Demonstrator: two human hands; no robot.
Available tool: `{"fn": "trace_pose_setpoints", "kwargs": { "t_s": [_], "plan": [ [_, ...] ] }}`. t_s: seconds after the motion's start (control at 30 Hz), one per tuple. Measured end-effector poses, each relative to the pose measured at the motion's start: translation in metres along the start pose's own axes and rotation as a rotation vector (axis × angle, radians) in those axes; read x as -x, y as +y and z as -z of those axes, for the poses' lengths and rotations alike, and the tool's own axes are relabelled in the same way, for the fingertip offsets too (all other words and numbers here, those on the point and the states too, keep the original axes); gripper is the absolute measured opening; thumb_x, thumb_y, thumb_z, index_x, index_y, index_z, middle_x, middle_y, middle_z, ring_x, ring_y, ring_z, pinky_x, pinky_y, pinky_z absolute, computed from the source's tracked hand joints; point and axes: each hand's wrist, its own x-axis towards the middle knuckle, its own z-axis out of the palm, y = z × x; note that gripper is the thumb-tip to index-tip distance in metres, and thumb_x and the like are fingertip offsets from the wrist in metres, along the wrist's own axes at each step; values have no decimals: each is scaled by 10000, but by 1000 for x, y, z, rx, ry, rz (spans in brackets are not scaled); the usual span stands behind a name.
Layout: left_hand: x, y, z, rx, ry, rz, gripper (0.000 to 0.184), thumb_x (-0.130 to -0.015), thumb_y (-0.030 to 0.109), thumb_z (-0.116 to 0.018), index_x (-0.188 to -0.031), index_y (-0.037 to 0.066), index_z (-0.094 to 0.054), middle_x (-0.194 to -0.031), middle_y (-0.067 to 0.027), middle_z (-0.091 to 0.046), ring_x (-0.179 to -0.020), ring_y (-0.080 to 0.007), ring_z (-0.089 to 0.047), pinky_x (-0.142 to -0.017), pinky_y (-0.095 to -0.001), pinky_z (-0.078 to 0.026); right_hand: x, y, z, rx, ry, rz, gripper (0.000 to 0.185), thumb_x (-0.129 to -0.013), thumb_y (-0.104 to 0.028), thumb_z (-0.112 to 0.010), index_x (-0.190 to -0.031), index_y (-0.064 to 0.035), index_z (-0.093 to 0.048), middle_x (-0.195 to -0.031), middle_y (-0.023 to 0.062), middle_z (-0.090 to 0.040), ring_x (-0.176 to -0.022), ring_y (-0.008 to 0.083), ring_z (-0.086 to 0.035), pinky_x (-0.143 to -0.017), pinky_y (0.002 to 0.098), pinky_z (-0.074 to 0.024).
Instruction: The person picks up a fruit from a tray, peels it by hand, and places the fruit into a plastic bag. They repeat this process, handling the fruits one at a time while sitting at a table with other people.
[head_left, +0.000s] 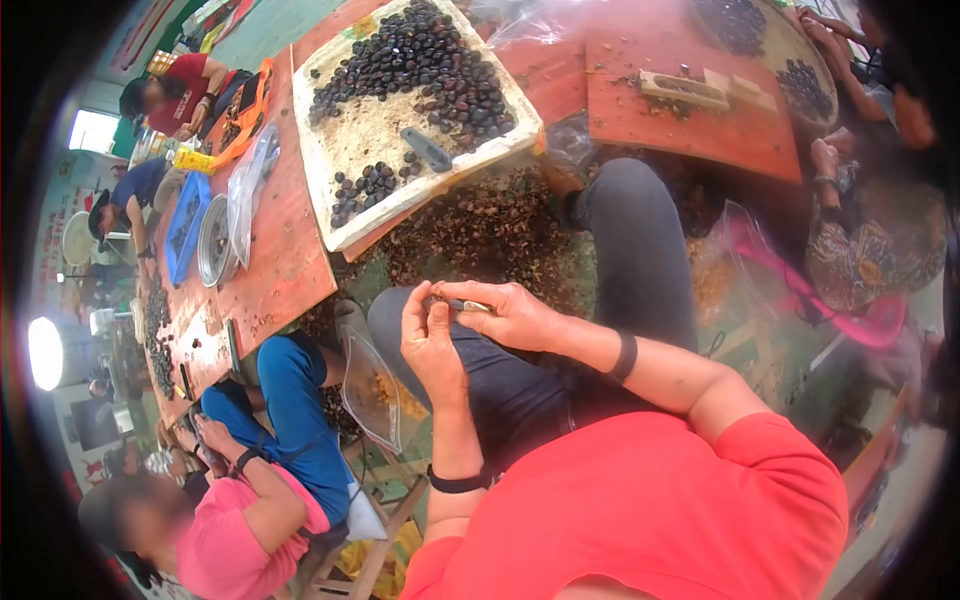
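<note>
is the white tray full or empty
Partly full: the white tray holds a large heap of dark round pieces and a smaller cluster, with a pale area between them.

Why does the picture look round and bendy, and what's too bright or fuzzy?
Head view: black corners and curved edges suggest a fisheye lens; a white light at left glares; the pink plastic at right looks hazy, the right hand clearer.

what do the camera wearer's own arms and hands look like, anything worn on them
Short red sleeves cover the upper arms; the forearms are uncovered. The left hand and right hand wear no gloves. A left band and a right band, both dark, circle the forearms.
</note>
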Motion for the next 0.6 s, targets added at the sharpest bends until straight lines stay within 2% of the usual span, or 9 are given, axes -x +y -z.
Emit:
{"fn": "trace_pose_setpoints", "kwargs": {
  "t_s": [0.1,0.17,0.2,0.27,0.3,0.37,0.53,0.6],
  "plan": [
    [-3,-2,-7,8,-28,12,323,-948,62,-560,-1254,-33,-516,-1150,-100,-606,-1036,-152,-583,-876,-246,-493,-2,5,9,-72,21,-11,403,-900,-96,-597,-1298,-53,-549,-1253,155,-605,-1160,257,-583,-968,321,-460],
    [0,6,-1,-22,-36,7,310,-942,55,-568,-1236,-38,-530,-1131,-106,-612,-1033,-154,-584,-886,-264,-498,0,5,3,-77,12,2,377,-908,-97,-592,-1279,-32,-563,-1230,133,-624,-1122,197,-592,-950,303,-461],
    [-2,7,3,-29,-39,3,310,-942,55,-568,-1236,-38,-530,-1131,-106,-612,-1033,-154,-584,-886,-264,-498,-2,0,6,-82,15,7,377,-908,-97,-592,-1279,-32,-563,-1230,133,-624,-1122,197,-592,-950,303,-461],
    [-1,4,8,-67,-153,31,345,-935,38,-571,-1264,-35,-503,-1165,-113,-598,-1045,-159,-583,-901,-280,-499,-1,-16,19,-223,-58,-280,367,-918,-100,-585,-1277,-25,-565,-1203,108,-640,-1085,139,-581,-928,283,-459],
    [-2,7,6,-66,-153,28,345,-935,38,-571,-1264,-35,-503,-1165,-113,-598,-1045,-159,-583,-901,-280,-499,-2,-12,21,-221,-58,-278,367,-918,-100,-585,-1277,-25,-565,-1203,108,-640,-1085,139,-581,-928,283,-459],
    [-3,14,2,50,-166,51,394,-918,4,-577,-1298,-20,-474,-1156,-100,-594,-1025,-158,-592,-895,-279,-506,-3,-4,22,-194,-67,-182,366,-923,-109,-583,-1279,-23,-564,-1176,87,-649,-1056,104,-564,-905,266,-457],
    [-4,9,2,283,-61,166,409,-886,-31,-601,-1275,1,-477,-1095,-75,-596,-960,-154,-608,-866,-271,-522,-3,-14,15,-182,-60,-211,371,-920,-107,-578,-1282,-28,-562,-1152,77,-655,-988,98,-573,-851,262,-470],
    [-3,10,3,345,-32,200,398,-871,-38,-620,-1245,-1,-492,-1071,-67,-599,-934,-154,-614,-858,-276,-531,-1,-12,14,-302,-49,-293,395,-915,-115,-579,-1302,-45,-548,-1137,80,-659,-947,84,-564,-826,256,-472]
  ]
}}
